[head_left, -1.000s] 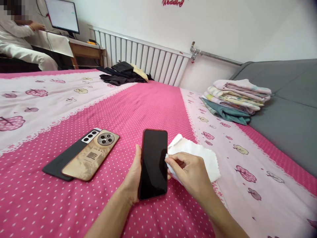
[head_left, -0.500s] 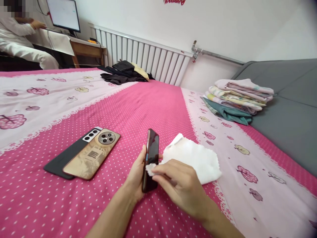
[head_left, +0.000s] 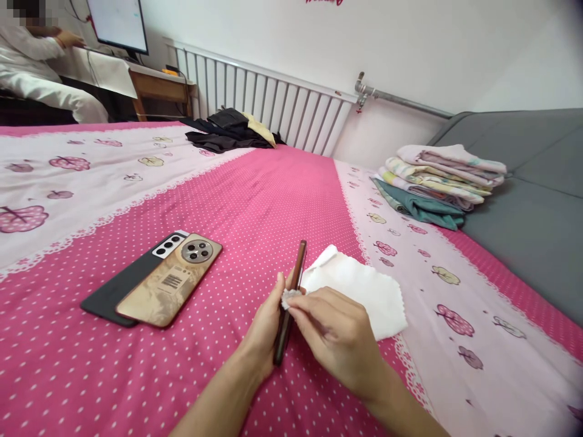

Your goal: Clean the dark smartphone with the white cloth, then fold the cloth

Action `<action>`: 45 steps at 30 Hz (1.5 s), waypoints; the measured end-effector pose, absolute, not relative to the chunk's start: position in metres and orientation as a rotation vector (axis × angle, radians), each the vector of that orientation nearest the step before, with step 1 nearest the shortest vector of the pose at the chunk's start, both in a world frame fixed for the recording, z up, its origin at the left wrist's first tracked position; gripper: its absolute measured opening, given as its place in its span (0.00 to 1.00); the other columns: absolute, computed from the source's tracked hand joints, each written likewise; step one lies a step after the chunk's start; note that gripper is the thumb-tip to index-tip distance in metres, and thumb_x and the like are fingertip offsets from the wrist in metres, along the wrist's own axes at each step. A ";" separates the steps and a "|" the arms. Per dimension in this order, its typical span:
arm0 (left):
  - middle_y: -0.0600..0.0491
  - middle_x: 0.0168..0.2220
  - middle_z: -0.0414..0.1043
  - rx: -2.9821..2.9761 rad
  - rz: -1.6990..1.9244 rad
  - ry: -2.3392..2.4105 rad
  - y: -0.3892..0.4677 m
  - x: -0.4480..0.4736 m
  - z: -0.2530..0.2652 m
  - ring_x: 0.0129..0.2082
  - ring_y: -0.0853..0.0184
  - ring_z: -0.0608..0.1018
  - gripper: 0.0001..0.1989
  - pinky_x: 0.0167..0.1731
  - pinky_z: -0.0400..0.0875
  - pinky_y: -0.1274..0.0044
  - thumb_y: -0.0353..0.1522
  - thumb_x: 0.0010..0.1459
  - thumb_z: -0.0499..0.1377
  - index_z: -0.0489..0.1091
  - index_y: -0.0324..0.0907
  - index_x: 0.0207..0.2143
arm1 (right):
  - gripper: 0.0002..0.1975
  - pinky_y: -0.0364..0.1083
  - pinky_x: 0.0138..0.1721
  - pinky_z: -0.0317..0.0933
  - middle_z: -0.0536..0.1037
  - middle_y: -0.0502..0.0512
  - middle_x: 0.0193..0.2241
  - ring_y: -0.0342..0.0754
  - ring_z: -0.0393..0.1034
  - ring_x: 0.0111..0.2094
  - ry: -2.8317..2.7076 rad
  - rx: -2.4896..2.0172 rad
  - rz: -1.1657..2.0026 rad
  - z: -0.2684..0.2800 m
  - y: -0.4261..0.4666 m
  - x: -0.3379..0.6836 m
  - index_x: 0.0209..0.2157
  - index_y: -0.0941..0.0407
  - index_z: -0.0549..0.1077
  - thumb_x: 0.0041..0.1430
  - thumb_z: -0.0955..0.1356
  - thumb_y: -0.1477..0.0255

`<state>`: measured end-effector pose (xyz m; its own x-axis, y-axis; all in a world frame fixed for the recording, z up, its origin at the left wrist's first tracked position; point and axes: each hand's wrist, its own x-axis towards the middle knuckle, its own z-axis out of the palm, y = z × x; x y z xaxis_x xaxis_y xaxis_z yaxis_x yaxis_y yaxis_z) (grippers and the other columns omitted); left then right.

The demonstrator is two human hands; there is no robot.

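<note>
My left hand (head_left: 266,321) grips a dark phone (head_left: 298,267), turned so that its narrow brownish side edge faces me. Between the thumb and fingertips of my right hand (head_left: 339,334) is a small crumpled piece of white tissue (head_left: 289,297), pressed against the phone's edge about halfway along. Partly behind my right hand, a white cloth (head_left: 364,285) lies spread on the bed. To the left, a gold phone (head_left: 168,285) with a round camera ring rests back up, overlapping a dark grey phone (head_left: 122,288) beneath it.
The bed has a pink dotted cover (head_left: 255,200). Folded fabrics (head_left: 437,182) are stacked at the right by a grey headboard (head_left: 532,212). Dark clothes (head_left: 228,130) lie at the far edge before a radiator (head_left: 264,91). A person (head_left: 40,79) sits at a desk (head_left: 159,88) with a monitor (head_left: 118,24).
The phone in my left hand has turned from showing part of its screen to showing mostly its edge, and moved slightly right. My right hand and the tissue shifted slightly right and up.
</note>
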<state>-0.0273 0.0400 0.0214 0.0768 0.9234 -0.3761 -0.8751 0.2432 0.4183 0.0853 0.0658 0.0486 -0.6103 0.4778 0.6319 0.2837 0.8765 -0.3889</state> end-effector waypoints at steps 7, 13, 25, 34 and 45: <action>0.50 0.37 0.77 0.390 1.347 0.612 0.038 -0.019 0.017 0.47 0.61 0.74 0.20 0.52 0.62 0.71 0.45 0.58 0.53 0.74 0.40 0.40 | 0.09 0.44 0.36 0.67 0.78 0.53 0.32 0.44 0.72 0.32 -2.063 -0.675 0.193 0.056 0.071 0.089 0.37 0.55 0.75 0.57 0.65 0.79; 0.51 0.57 0.63 0.875 1.411 0.806 0.039 -0.022 0.014 0.59 0.61 0.61 0.26 0.59 0.49 0.70 0.41 0.55 0.58 0.63 0.46 0.55 | 0.09 0.46 0.34 0.68 0.78 0.51 0.32 0.45 0.72 0.31 -1.922 -0.782 0.094 0.062 0.078 0.099 0.38 0.53 0.75 0.56 0.66 0.77; 0.47 0.51 0.63 1.629 1.471 1.804 0.040 -0.031 0.007 0.50 0.57 0.65 0.40 0.50 0.60 0.62 0.29 0.44 0.60 0.51 0.46 0.60 | 0.08 0.45 0.32 0.66 0.78 0.51 0.30 0.43 0.70 0.27 -1.860 -0.864 0.012 0.064 0.084 0.103 0.37 0.53 0.75 0.57 0.66 0.74; 0.43 0.48 0.67 1.871 1.165 2.419 0.040 -0.033 0.000 0.44 0.54 0.68 0.32 0.42 0.65 0.64 0.33 0.50 0.56 0.55 0.37 0.58 | 0.08 0.43 0.31 0.64 0.76 0.52 0.26 0.45 0.69 0.28 -2.140 -0.971 0.185 0.033 0.087 0.085 0.33 0.55 0.76 0.57 0.64 0.75; 0.45 0.47 0.69 2.007 0.985 2.362 0.038 -0.030 -0.001 0.42 0.56 0.68 0.34 0.41 0.63 0.67 0.28 0.45 0.58 0.55 0.36 0.57 | 0.09 0.44 0.35 0.64 0.75 0.54 0.29 0.46 0.69 0.32 -2.144 -0.982 0.208 0.021 0.106 0.087 0.35 0.55 0.76 0.58 0.64 0.74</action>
